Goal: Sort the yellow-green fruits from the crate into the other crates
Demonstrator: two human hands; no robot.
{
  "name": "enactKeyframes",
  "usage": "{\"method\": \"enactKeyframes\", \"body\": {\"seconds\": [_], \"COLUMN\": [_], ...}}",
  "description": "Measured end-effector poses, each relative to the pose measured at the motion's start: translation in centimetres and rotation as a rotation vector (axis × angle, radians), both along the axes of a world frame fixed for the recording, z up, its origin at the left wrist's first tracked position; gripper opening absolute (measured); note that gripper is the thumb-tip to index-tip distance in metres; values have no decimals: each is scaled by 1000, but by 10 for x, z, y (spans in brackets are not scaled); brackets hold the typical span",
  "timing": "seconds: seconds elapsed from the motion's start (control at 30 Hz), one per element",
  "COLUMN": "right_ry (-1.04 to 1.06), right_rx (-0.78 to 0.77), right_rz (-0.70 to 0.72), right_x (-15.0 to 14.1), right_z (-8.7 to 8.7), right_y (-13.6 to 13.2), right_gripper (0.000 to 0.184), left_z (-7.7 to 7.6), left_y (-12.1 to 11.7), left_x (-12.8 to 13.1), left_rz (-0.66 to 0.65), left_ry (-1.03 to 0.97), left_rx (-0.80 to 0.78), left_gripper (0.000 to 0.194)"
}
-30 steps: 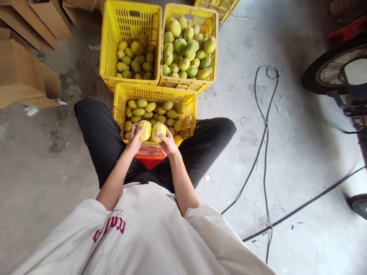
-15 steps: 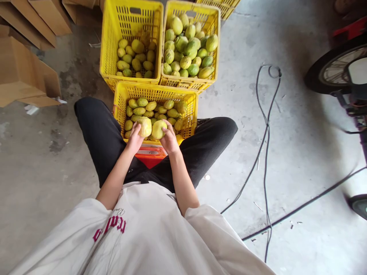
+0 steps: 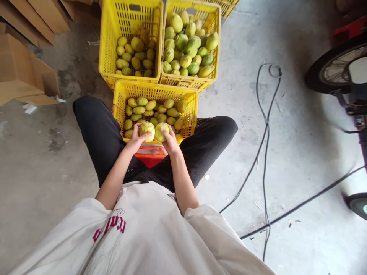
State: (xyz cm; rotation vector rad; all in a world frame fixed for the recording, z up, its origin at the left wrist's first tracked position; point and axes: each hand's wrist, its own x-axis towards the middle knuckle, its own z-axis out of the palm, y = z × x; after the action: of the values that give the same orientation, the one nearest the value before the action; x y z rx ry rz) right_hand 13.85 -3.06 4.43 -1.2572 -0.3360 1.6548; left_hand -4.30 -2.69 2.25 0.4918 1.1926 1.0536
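My left hand (image 3: 135, 141) is wrapped round a yellow, bumpy-skinned papaya (image 3: 147, 131), its thumb lying across the near side. In my right hand (image 3: 171, 143) is a second, smoother yellow-green papaya (image 3: 161, 132), with the thumb on top. The two fruits are side by side, very close together, above the near edge of a yellow plastic crate (image 3: 155, 87). Inside that crate lie several smaller-looking yellow-green fruits (image 3: 173, 112). My fingers behind both held fruits are mostly hidden.
Behind stand two more yellow crates, the left one (image 3: 107, 46) and the right one (image 3: 215, 61), both with papayas. Something red (image 3: 150, 156) sits between my legs. Cardboard boxes (image 3: 25, 68) are at left; a black cable (image 3: 265, 145) and a wheel (image 3: 323, 72) are at right.
Both papayas have been turned in my hands, and my left thumb has come across the front of its fruit. Both hands stay over the near crate.
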Motion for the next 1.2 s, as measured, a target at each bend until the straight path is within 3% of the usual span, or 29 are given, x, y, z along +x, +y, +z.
{"method": "enactKeyframes", "body": {"seconds": [0.2,0.47,0.7,0.9,0.97,1.07,1.13,1.2], "right_ry": [142,68,43,-27,-65,-130,-150,-118], "right_rx": [-66,31,55,33,51,60,29,-7], "right_rz": [6,34,-10,4,23,55,45,9], "right_x": [-2,1,-1,-4,-4,-2,-2,-3], "right_z": [-7,0,6,7,6,3,-1,-5], "right_y": [5,2,0,-3,-3,-3,-2,0], "right_gripper": [41,54,76,83,84,86,78,66], "left_z": [15,29,24,12,12,17,21,24], "left_y": [5,9,5,3,4,7,10,12], "left_x": [-4,-10,-4,-3,-4,-5,-4,-2], "left_rz": [57,64,4,55,37,3,16,52], "left_ry": [60,-43,-49,48,65,1,-65,-93], "left_rx": [-12,-85,-43,9,-26,-118,-165,-182], "left_gripper": [85,48,71,84,77,46,27,24]}}
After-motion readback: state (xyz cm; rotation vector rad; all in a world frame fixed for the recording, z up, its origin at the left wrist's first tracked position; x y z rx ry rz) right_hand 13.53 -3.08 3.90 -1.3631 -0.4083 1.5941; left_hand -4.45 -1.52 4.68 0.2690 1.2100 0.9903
